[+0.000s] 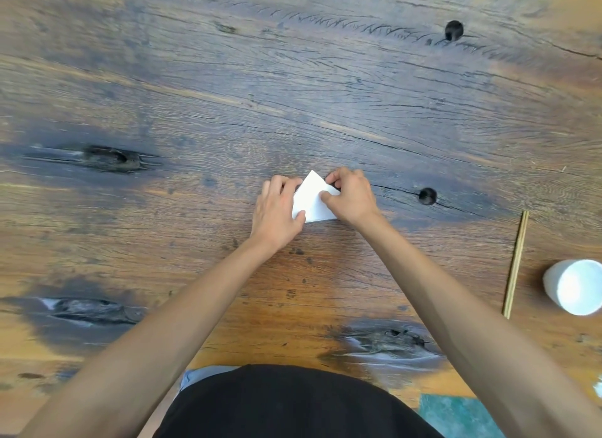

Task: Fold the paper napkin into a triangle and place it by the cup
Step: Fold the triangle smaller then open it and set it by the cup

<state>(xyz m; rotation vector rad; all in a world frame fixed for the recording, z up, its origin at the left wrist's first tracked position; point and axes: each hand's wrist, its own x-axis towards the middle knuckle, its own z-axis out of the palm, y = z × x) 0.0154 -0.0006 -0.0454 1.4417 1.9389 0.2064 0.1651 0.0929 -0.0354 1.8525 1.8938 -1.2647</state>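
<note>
My left hand lies palm down on the left side of a small white paper napkin folded to a triangle, its fingers loosely curled and its thumb pressed on the napkin's lower left corner. My right hand rests on the napkin's right side, fingers bent over the upper right edge and thumb pressing on the paper's face; I cannot tell whether either hand pinches the paper or only holds it flat. The napkin lies on a dark, weathered wooden table with knots and cracks, its point aimed away from me. My hands hide the napkin's left and right corners, so its full outline is unclear. Well to the right of the napkin and nearer to me stands a white round cup, partly cut off by the picture's right edge. Between the napkin and the cup, just left of the cup, lies a thin light wooden stick, possibly a pair of chopsticks. My bare forearms reach in from the bottom, above my black clothing.
</note>
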